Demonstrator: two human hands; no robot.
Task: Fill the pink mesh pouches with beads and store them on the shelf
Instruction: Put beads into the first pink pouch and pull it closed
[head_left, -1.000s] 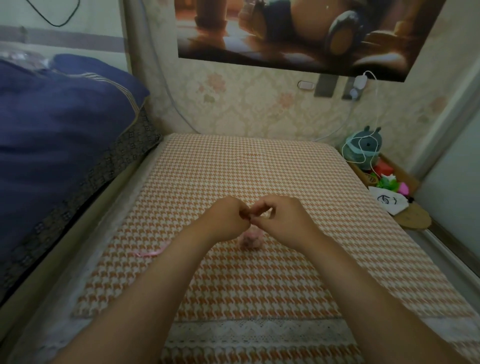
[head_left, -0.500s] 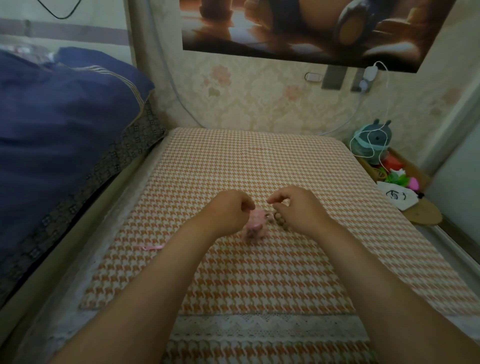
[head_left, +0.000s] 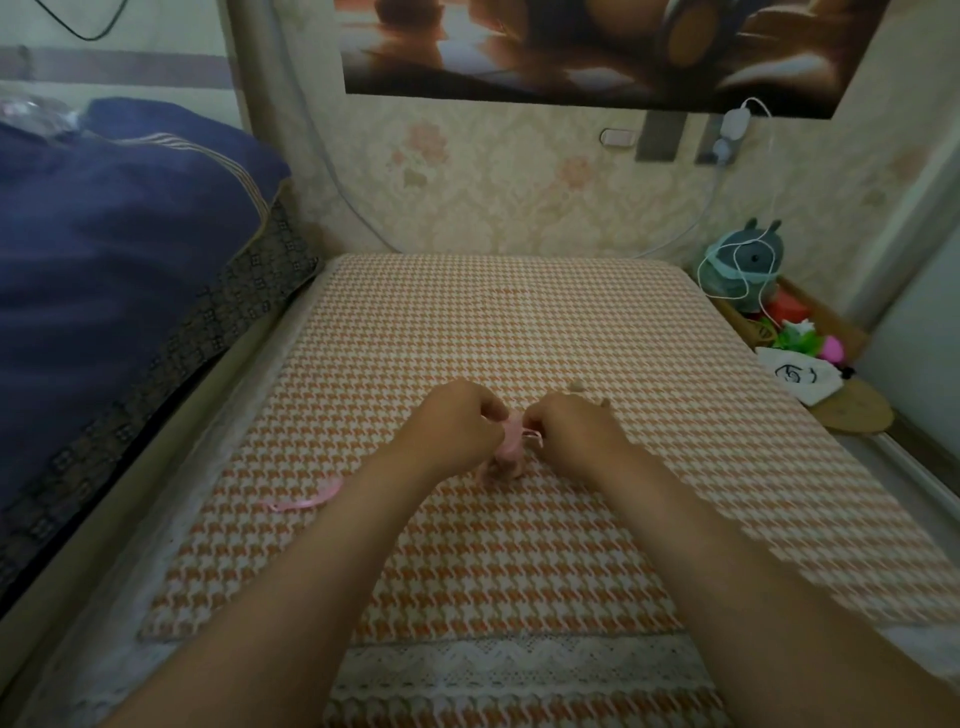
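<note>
We are observing the left hand (head_left: 457, 421) and the right hand (head_left: 569, 431) working close together over the middle of the houndstooth table cover (head_left: 519, 332), both curled into near fists with fingertips pinching at the top of a pink mesh pouch (head_left: 508, 449). We are noting that the pouch is sitting between the two hands, its lower part resting on the cover, and that each hand is gripping it or its thin drawstring; the blur is keeping us from telling which. We cannot tell what the pouch contains. Moving outward, we are recording a loose pink ribbon (head_left: 306, 500) lying flat on the cover to the near left of the left forearm, apart from the pouch. A lace-edged border (head_left: 519, 670) is running along the near side of the cover. To the far left, a dark blue quilt (head_left: 119, 249) is lying piled on a bed beside the table. To the far right, we are logging a grey-green plush toy (head_left: 748, 265) wrapped in white cable, with a white drawstring bag (head_left: 800, 374) nearer and a wooden disc (head_left: 852, 410) beside it. A dark poster (head_left: 597, 47) is hanging on the far wall.
</note>
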